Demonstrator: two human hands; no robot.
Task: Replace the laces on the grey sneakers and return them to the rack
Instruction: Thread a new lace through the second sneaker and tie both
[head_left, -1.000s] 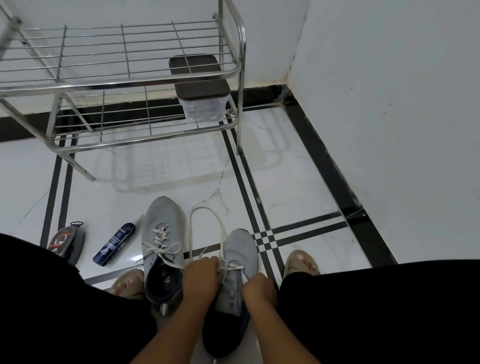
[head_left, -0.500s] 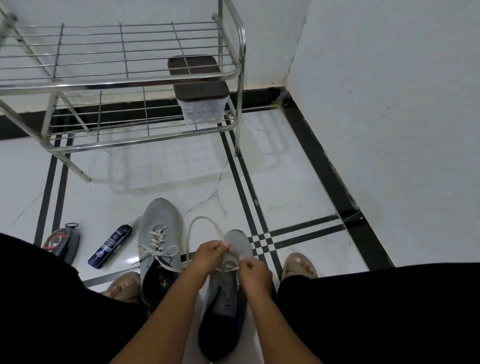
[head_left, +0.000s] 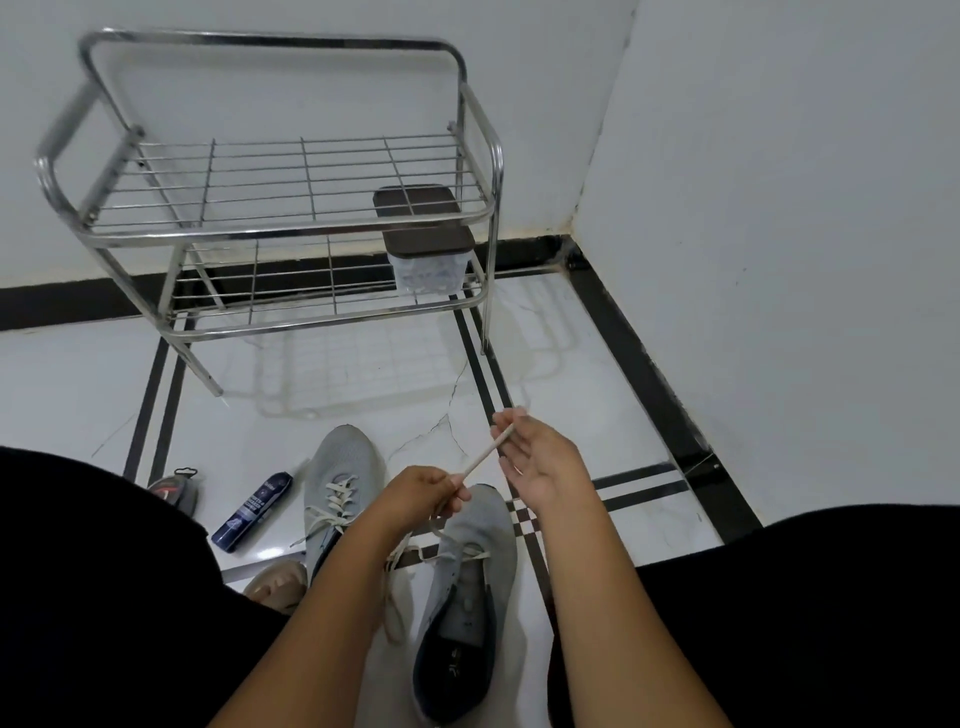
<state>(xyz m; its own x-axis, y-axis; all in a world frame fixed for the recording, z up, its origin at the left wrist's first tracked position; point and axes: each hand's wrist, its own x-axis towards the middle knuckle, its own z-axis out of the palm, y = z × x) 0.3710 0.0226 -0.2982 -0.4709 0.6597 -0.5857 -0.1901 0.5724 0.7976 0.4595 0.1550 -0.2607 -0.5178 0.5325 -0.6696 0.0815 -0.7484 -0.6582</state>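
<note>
One pale lace pinched taut between left hand and right hand; grey sneaker beneath

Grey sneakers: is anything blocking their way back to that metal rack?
Nothing visible stands on the floor between the sneakers and the rack. Only a lidded container takes the right end of its lower shelf.

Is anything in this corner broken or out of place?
Yes: a thin crack branches across the white floor tile between the rack and the grey sneakers. The lace is loose only because the left hand and right hand hold it.
</note>
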